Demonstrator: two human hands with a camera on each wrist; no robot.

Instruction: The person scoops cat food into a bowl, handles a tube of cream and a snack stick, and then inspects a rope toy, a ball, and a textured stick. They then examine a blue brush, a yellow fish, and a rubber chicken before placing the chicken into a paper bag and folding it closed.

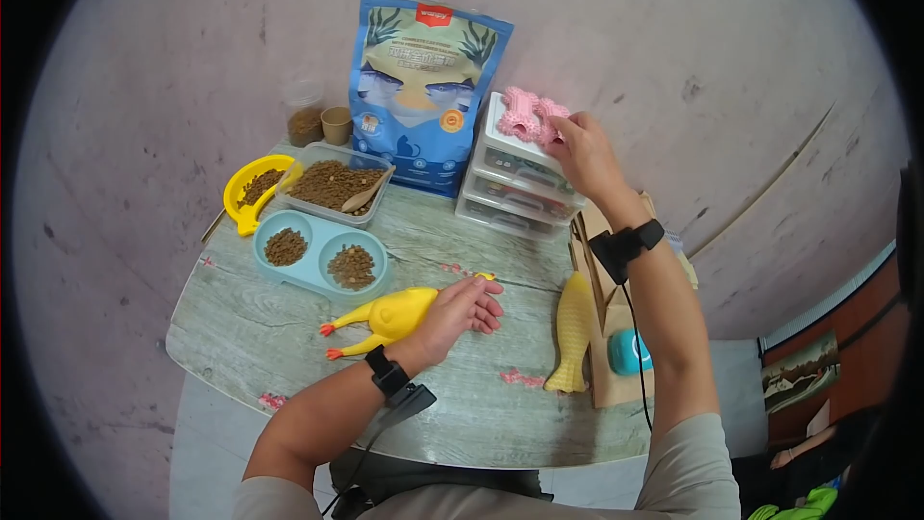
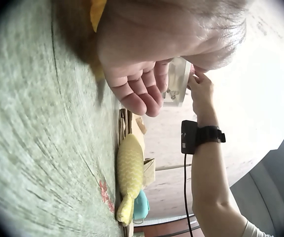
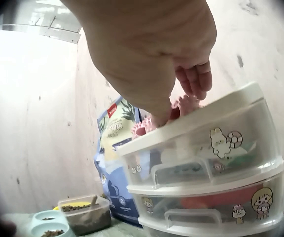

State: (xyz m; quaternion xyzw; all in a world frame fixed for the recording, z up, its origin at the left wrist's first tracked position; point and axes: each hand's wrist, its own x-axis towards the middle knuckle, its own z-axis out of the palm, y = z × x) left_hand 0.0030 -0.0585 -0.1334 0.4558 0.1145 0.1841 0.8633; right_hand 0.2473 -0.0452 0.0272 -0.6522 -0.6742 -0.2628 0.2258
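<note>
On top of the white drawer unit (image 1: 520, 169) lies a pink knobbly bone-shaped toy (image 1: 521, 116). My right hand (image 1: 589, 156) pinches its right end between thumb and fingers; in the right wrist view the hand (image 3: 152, 64) reaches down onto the pink toy (image 3: 187, 104), partly hiding it. A yellow rubber chicken (image 1: 397, 313) lies on the table, its head end partly covered by my left hand (image 1: 450, 320). That hand's fingers are relaxed and slightly bent, and in the left wrist view the hand (image 2: 147, 59) holds nothing visible.
A blue food bag (image 1: 421, 96) stands against the wall. Left of it are a kibble box (image 1: 332, 183), a yellow bowl (image 1: 237, 195) and a blue double bowl (image 1: 320, 252). A yellow fish toy (image 1: 573, 332) lies beside cardboard (image 1: 616, 385) and a teal object (image 1: 628, 352).
</note>
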